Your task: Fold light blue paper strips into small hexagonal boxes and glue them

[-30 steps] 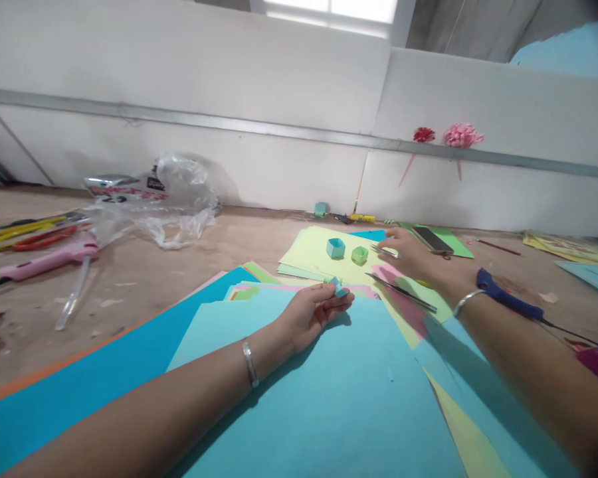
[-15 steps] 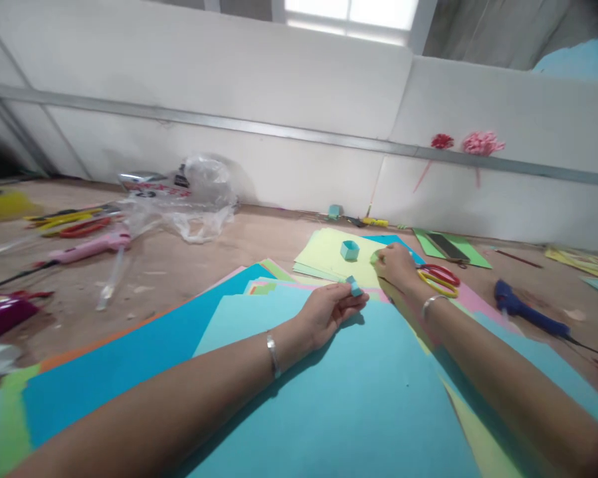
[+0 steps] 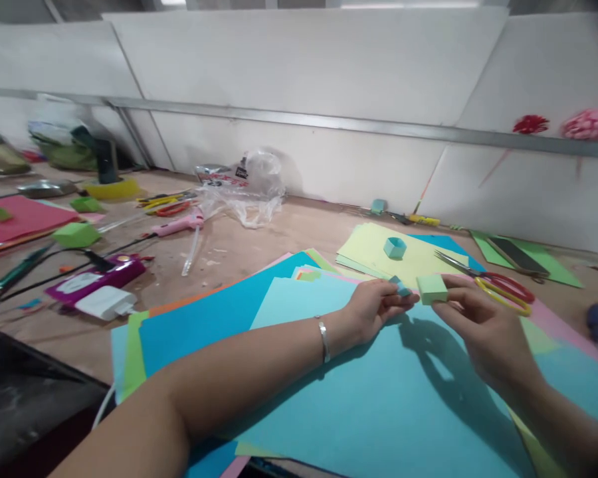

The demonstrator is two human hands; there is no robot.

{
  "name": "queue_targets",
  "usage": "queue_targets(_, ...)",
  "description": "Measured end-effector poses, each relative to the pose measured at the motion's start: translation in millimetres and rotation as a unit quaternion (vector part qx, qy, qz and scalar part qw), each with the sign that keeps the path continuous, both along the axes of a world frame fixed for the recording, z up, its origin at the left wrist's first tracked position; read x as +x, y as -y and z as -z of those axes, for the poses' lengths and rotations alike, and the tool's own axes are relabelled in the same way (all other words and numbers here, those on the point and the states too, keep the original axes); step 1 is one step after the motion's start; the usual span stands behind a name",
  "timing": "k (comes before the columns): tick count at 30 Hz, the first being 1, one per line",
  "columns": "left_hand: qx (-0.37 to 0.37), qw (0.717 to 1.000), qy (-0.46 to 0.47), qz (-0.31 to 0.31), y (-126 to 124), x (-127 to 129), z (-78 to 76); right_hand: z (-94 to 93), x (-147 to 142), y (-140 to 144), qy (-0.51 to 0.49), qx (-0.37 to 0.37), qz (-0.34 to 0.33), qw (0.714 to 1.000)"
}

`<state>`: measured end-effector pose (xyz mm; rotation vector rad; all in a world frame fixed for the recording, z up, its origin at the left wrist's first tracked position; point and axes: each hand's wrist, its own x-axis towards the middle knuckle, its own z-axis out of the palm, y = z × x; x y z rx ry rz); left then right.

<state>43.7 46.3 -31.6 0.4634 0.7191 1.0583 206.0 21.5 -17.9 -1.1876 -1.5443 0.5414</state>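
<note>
Fingers of the right hand [image 3: 483, 318] now pinch a green paper box [image 3: 432, 289] lifted beside the left hand [image 3: 376, 305], its grip pinching a blue piece [image 3: 397, 285].

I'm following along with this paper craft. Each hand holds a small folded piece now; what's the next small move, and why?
Probably bring the green piece in the right hand against the blue piece in the left hand: they sit nearly side by side above the light blue sheet, a small gap between.

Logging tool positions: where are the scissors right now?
In the head view, the scissors lie on the coloured paper at the right, just beyond the right hand, beside the yellow-green sheets.
</note>
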Motion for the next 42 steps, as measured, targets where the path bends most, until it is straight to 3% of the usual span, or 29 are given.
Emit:
queue_targets(4,-0.003,1.000,0.004,-0.030,2,1,-1.5,13.6,-5,3,-0.110,-0.066,-0.026,0.991)
queue_targets(8,0.007,0.999,0.007,-0.051,4,3,-0.6,16.3,-9,7,-0.145,-0.089,-0.065,0.983)
queue_targets(15,0.012,0.999,0.017,-0.051,7,2,-0.8,16.4,-9,16,0.035,0.024,-0.031,0.999)
queue_targets(21,0.022,0.999,0.017,-0.045,10,2,-3.2,19.7,-10,16,0.194,0.146,0.006,0.970)
queue_targets(30,0.035,0.999,0.015,-0.037,10,2,-0.5,18.0,-15,15,0.270,0.216,-0.005,0.938)
queue_targets(42,0.050,0.998,0.018,-0.020,7,2,5.4,22.2,-12,11,0.290,0.214,0.005,0.933)
